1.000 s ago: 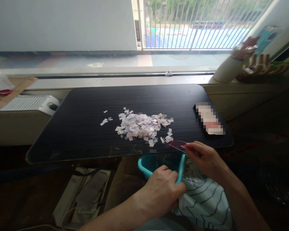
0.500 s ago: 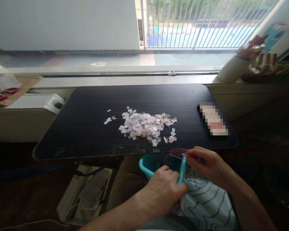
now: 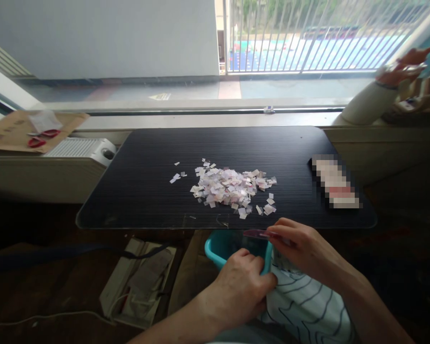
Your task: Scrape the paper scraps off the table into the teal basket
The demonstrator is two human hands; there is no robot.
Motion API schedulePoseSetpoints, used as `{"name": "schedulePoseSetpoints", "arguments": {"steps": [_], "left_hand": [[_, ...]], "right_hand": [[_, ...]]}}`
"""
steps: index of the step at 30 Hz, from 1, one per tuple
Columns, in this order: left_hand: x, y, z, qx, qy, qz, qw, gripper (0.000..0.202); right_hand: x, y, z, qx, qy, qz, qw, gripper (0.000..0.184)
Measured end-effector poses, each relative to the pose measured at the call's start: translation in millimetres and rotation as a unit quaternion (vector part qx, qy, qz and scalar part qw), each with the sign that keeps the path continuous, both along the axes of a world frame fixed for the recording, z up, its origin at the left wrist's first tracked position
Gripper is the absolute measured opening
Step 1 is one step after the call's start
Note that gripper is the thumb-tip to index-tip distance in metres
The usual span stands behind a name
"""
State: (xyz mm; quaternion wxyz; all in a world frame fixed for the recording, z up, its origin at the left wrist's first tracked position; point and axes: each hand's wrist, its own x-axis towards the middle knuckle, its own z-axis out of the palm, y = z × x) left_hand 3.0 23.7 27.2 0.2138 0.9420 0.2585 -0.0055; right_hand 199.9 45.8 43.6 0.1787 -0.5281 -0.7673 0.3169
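My left hand (image 3: 241, 286) is wrapped over the near rim of a turquoise plastic bin (image 3: 215, 253), which sits below the front edge of the black table (image 3: 143, 200). Between the thumb and fingers of my right hand (image 3: 301, 246) is a thin, clear pinkish plastic piece (image 3: 255, 233); its exact kind I cannot make out. It lies nearly flat above the bin's opening. A heap of small cut paper pieces (image 3: 225, 186) covers the middle of the table, with a few scraps lying apart on either side. The bin's inside is dark and mostly hidden.
A phone-like slab with a blurred face (image 3: 337, 184) lies at the table's right. Red-handled scissors (image 3: 43, 138) rest on brown paper (image 3: 7, 131) at the left, beside a white radiator (image 3: 82, 150). A white vase-like object (image 3: 367, 102) stands on the sill. Below left is an open box (image 3: 139, 282).
The view has shifted left, so the table appears farther right. My right hand has tilted the plastic piece, which now shows more edge-on. My left hand keeps its hold on the bin.
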Motion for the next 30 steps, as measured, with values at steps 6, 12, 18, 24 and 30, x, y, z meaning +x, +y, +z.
{"name": "schedulePoseSetpoints", "arguments": {"steps": [6,12,18,24,30], "left_hand": [[-6.9,-3.3,-6.0,-0.01,-0.01,0.021,1.0,0.01],[-13.3,-3.2,-9.1,-0.017,-0.022,0.03,0.999,0.01],[-20.3,-0.4,-8.5,-0.022,-0.03,0.045,0.998,0.01],[-37.7,-3.1,-13.7,-0.03,-0.052,0.084,0.995,0.005],[-62.8,-8.5,-19.0,-0.04,-0.064,0.158,0.984,0.013]], "right_hand": [[-3.5,5.5,1.7,0.017,0.0,-0.054,0.998,0.021],[-5.7,9.1,1.7,0.024,-0.034,-0.061,0.997,0.02],[-6.8,11.2,7.0,0.046,-0.063,-0.066,0.995,0.021],[2.3,8.3,7.0,0.028,-0.076,-0.065,0.995,0.022],[26.7,-13.1,16.6,-0.025,-0.097,-0.066,0.993,0.024]]}}
